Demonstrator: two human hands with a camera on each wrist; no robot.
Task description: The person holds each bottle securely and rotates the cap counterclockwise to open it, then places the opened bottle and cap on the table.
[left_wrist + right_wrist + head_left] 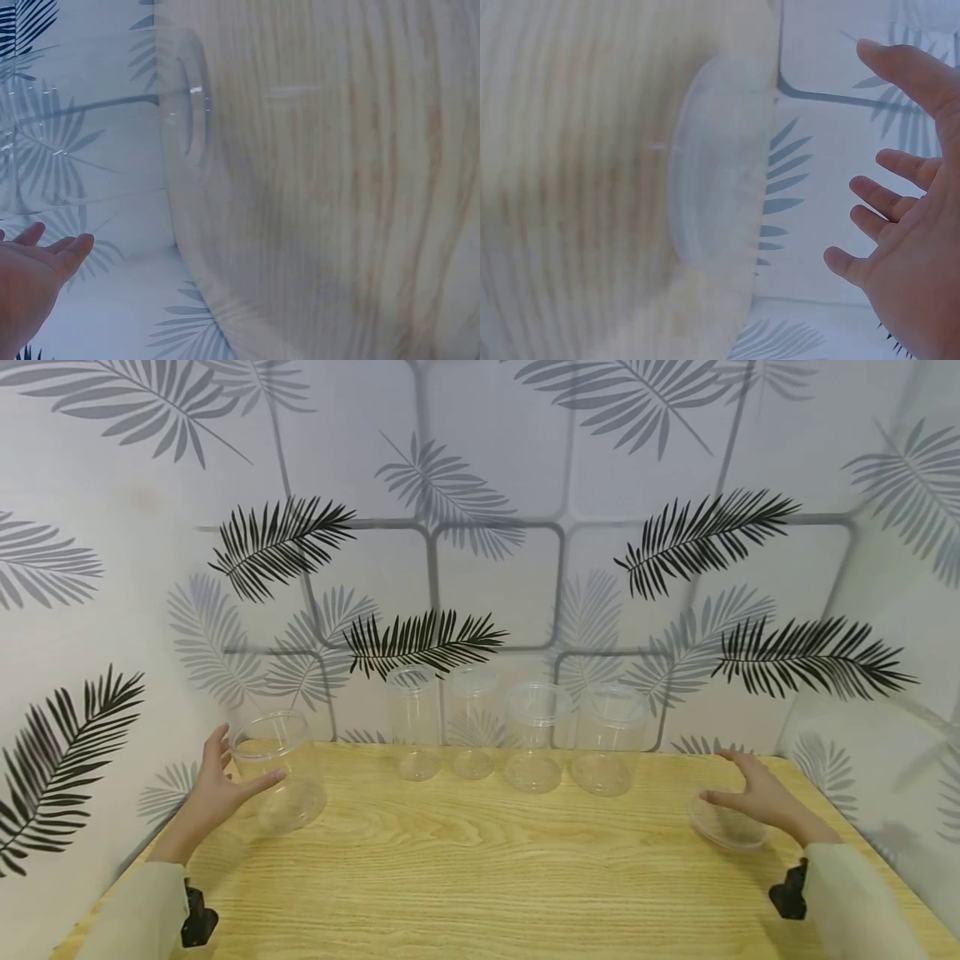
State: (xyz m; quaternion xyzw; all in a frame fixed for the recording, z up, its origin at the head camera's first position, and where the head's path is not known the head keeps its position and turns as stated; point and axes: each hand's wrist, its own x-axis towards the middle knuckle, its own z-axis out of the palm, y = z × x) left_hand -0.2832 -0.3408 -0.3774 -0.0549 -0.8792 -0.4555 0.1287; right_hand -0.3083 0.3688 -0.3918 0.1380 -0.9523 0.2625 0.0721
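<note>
On the left of the table stands a clear plastic jar (288, 777) with its round mouth uncovered. My left hand (223, 789) is beside this jar, thumb and fingers spread apart, with the thumb overlapping the wall in the head view. In the left wrist view the fingers (73, 253) lie close alongside the jar (97, 142). At the right a clear round lid (729, 827) lies flat on the table. My right hand (761, 793) hovers over it with fingers spread; the right wrist view shows a gap between the fingers and the lid (712, 172).
Along the back edge, several clear jars stand in a row: a tall slim jar (414, 722), another slim jar (472, 722), a wider jar (534, 735) and a wide jar (609, 739). A leaf-patterned wall rises right behind the wooden table (480, 877).
</note>
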